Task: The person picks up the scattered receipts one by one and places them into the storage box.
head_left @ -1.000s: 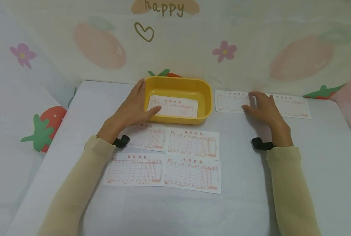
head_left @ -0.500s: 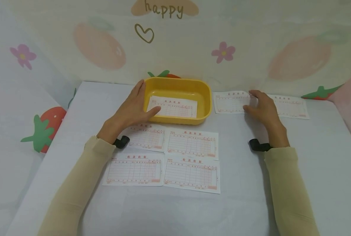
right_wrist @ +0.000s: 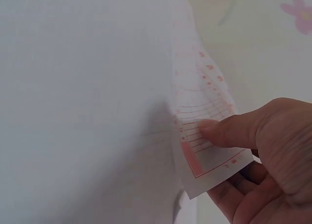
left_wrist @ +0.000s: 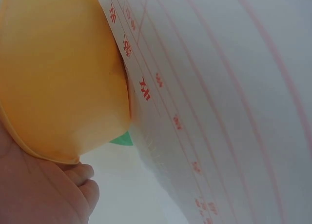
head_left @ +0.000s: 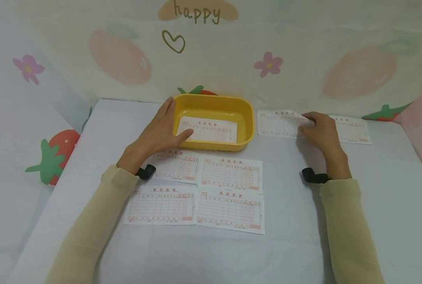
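A yellow plastic basin (head_left: pixel 246 134) stands at the back of the table with a printed receipt slip (head_left: pixel 211 128) lying inside. My left hand (head_left: pixel 157 128) holds its left end, fingers along the outer side and thumb at the front rim. In the left wrist view those fingers (left_wrist: pixel 80 185) lie by the basin's edge. To the right, my right hand (head_left: pixel 323 132) pinches the right end of another receipt slip (head_left: pixel 279 123), whose upper edge is bent up. The right wrist view shows the thumb (right_wrist: pixel 229 131) on top of that slip and fingers beneath it.
One more slip (head_left: pixel 352 129) lies partly behind the right hand, near the back edge. Several slips (head_left: pixel 230 209) are laid in two rows in front of the basin. A cloth printed with strawberries and flowers (head_left: pixel 267 65) hangs behind the white table (head_left: pixel 182 256).
My right hand's thumb and fingers have come together on the slip, and its right end has bent up. The left hand has stayed at the basin.
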Available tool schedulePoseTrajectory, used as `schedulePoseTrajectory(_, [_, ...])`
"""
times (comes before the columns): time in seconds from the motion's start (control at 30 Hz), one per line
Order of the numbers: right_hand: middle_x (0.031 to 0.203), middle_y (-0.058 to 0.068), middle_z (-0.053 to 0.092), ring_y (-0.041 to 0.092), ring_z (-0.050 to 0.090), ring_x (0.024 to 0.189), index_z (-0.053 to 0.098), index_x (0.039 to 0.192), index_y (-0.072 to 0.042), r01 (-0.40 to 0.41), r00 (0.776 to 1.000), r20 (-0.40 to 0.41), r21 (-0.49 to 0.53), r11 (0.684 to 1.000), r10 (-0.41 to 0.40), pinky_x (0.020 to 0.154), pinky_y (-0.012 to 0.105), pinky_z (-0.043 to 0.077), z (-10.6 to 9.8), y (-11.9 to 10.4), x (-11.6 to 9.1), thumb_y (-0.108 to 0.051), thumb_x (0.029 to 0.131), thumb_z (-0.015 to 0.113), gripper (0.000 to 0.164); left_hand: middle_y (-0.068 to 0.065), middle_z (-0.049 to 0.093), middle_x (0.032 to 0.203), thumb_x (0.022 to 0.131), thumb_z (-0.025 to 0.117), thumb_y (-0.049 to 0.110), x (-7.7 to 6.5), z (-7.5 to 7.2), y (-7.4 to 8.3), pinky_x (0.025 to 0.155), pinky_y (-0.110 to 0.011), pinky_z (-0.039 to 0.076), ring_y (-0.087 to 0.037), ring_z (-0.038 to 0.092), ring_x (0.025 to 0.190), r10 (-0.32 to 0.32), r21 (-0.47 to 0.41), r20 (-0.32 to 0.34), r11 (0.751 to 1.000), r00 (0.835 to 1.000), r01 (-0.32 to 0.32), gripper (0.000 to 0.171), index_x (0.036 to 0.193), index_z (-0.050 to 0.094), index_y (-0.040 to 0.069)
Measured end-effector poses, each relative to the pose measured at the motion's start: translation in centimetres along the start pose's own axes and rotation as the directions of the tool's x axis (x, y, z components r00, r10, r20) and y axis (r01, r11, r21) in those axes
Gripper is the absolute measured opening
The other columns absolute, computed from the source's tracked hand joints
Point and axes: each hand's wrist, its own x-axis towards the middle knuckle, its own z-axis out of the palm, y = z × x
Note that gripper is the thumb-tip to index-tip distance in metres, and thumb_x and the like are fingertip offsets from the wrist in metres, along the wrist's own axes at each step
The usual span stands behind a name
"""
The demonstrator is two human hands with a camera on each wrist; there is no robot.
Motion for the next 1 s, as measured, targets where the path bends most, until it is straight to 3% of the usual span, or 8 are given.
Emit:
schedulePoseTrajectory(0.07, [0.146, 0.032, 0.059, 0.047, 0.055, 0.131, 0.061, 0.142, 0.005, 0.0, 1.0, 0.001, 0.003, 1.0, 0.0, 0.113, 0.064, 0.043, -0.2, -0.2, -0.1, -0.011, 0.102, 0.058, 0.043, -0.014, -0.008, 0.18, 0.097, 0.055, 0.067, 0.0, 0.0, 0.0, 0.136, -0.053, 0.017, -0.036, 0.007, 0.168, 0.0, 0.0, 0.0, 1.0, 1.0, 0.0, 0.114, 0.169, -0.006, 0.003])
schedulePoseTrajectory(0.17, [0.138, 0.031, 0.064, 0.041, 0.056, 0.111, 0.063, 0.141, 0.004, 0.015, 1.0, -0.007, -0.009, 1.0, -0.015, 0.095, 0.055, 0.048, -0.7, -0.5, -0.3, -0.013, 0.104, 0.056, 0.042, -0.014, -0.008, 0.18, 0.097, 0.055, 0.066, 0.0, 0.0, 0.0, 0.136, -0.053, 0.017, -0.035, 0.006, 0.168, 0.0, 0.003, 0.002, 1.0, 1.0, 0.0, 0.114, 0.169, -0.006, 0.002])
schedulePoseTrajectory(0.3, [0.115, 0.03, 0.068, 0.034, 0.053, 0.091, 0.067, 0.134, 0.007, 0.074, 0.996, -0.054, -0.049, 0.996, -0.076, 0.072, 0.039, 0.042, -1.4, -1.0, -0.8, -0.015, 0.102, 0.061, 0.038, -0.015, -0.008, 0.18, 0.098, 0.054, 0.066, 0.0, 0.0, 0.0, 0.136, -0.053, 0.016, -0.036, 0.006, 0.168, -0.001, 0.002, 0.006, 1.0, 1.0, 0.001, 0.113, 0.169, -0.006, 0.002])
schedulePoseTrajectory(0.47, [0.104, 0.028, 0.067, 0.031, 0.053, 0.087, 0.07, 0.127, 0.006, 0.103, 0.992, -0.068, -0.077, 0.992, -0.108, 0.069, 0.035, 0.041, -2.6, -1.6, -1.4, -0.019, 0.1, 0.068, 0.037, -0.014, -0.008, 0.18, 0.098, 0.054, 0.066, 0.1, 0.1, -0.2, 0.136, -0.053, 0.017, -0.035, 0.006, 0.168, 0.001, 0.003, 0.001, 1.0, 1.0, -0.001, 0.113, 0.17, -0.007, 0.004])
schedulePoseTrajectory(0.53, [0.101, 0.027, 0.069, 0.029, 0.055, 0.086, 0.073, 0.117, 0.005, 0.11, 0.991, -0.07, -0.081, 0.991, -0.116, 0.068, 0.034, 0.042, -3.1, -1.8, -1.7, -0.022, 0.099, 0.071, 0.032, -0.013, -0.009, 0.18, 0.098, 0.054, 0.067, 0.1, 0.2, -0.3, 0.136, -0.053, 0.018, -0.035, 0.006, 0.168, 0.001, 0.003, 0.002, 1.0, 1.0, -0.001, 0.113, 0.169, -0.008, 0.004])
schedulePoseTrajectory(0.67, [0.077, 0.013, 0.069, 0.019, 0.053, 0.069, 0.068, 0.084, 0.001, 0.134, 0.985, -0.099, -0.082, 0.988, -0.141, 0.057, 0.031, 0.04, -3.9, -2.2, -2.1, -0.024, 0.096, 0.076, 0.029, -0.013, -0.01, 0.18, 0.098, 0.053, 0.068, 0.0, 0.1, -0.3, 0.136, -0.053, 0.017, -0.035, 0.005, 0.168, 0.002, 0.001, 0.005, 1.0, 1.0, -0.002, 0.114, 0.169, -0.008, 0.004])
schedulePoseTrajectory(0.73, [0.067, 0.004, 0.066, 0.013, 0.05, 0.062, 0.066, 0.078, 0.0, 0.144, 0.982, -0.113, -0.069, 0.987, -0.151, 0.053, 0.029, 0.038, -4.3, -2.3, -2.2, -0.025, 0.096, 0.077, 0.032, -0.013, -0.009, 0.18, 0.097, 0.053, 0.068, 0.0, 0.1, -0.3, 0.136, -0.053, 0.017, -0.035, 0.005, 0.168, 0.002, 0.0, 0.004, 1.0, 1.0, -0.002, 0.114, 0.169, -0.008, 0.004])
schedulePoseTrajectory(1.0, [0.065, -0.029, 0.062, -0.006, 0.059, 0.062, 0.076, 0.097, 0.0, 0.085, 0.991, -0.106, 0.085, 0.993, -0.076, 0.057, 0.024, 0.042, -5.8, -2.6, -2.9, -0.03, 0.1, 0.072, 0.03, -0.014, -0.009, 0.18, 0.098, 0.054, 0.067, 0.0, 0.1, -0.2, 0.136, -0.053, 0.017, -0.035, 0.005, 0.168, 0.0, -0.003, 0.0, 1.0, 1.0, 0.0, 0.113, 0.169, -0.008, 0.004])
